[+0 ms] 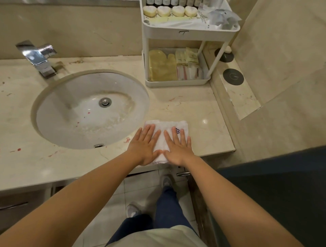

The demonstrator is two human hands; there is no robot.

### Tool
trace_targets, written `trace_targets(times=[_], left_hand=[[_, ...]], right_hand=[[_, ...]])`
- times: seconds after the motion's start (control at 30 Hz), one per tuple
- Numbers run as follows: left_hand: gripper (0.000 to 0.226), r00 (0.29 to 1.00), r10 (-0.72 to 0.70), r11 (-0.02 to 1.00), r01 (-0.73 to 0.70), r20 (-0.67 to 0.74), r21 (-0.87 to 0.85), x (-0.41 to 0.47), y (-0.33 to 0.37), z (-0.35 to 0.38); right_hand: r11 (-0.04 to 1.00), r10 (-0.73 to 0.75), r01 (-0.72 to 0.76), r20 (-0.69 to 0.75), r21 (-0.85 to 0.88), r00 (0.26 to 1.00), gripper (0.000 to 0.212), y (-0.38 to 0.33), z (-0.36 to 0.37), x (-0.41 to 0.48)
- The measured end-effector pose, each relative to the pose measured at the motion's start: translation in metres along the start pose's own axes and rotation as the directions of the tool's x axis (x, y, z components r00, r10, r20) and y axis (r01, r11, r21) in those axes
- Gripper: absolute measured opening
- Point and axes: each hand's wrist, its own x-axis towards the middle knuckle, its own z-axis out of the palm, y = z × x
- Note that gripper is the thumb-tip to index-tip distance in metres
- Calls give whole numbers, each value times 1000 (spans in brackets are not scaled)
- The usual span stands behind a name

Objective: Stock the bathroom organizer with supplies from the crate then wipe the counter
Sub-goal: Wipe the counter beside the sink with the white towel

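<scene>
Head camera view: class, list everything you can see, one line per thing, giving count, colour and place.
counter: one, beige, across view
sink: one, white, in counter, left
faucet: one, chrome, behind sink
towel: one, white, counter front, right of sink
organizer: one, white, counter back right
soaps: four, cream, top tier
bottles: row cut off, dark, top tier
mitt: one, yellow, lower tier
sachets: several, pale, lower tier
discs: two, dark grey, ledge beside organizer
left hand: flat on towel
right hand: flat on towel
</scene>
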Motion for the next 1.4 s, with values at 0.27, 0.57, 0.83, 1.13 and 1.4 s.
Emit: trace_targets(times=[0.27, 0.57, 0.83, 1.13, 1.4], left_hand=[[76, 998, -54, 998, 54, 14, -12, 65, -5, -35], [77, 994, -111, 993, 112, 6, -26, 136, -15, -75], [70, 979, -159, 984, 147, -125, -97, 156, -7, -84], [68, 976, -179, 982, 169, -126, -87, 145, 1, -79], [68, 983, -144, 989, 140, -117, -41, 112, 11, -60]], right_hand=[[999, -36, 36, 7, -8, 999, 76, 32, -57, 45], [996, -89, 89, -26, -19, 996, 76, 68, -114, 107], [991, -121, 119, -23, -63, 992, 78, 80, -130, 130], [983, -152, 141, -90, -118, 984, 74, 83, -113, 120], [988, -118, 107, -102, -109, 988, 72, 70, -84, 88]])
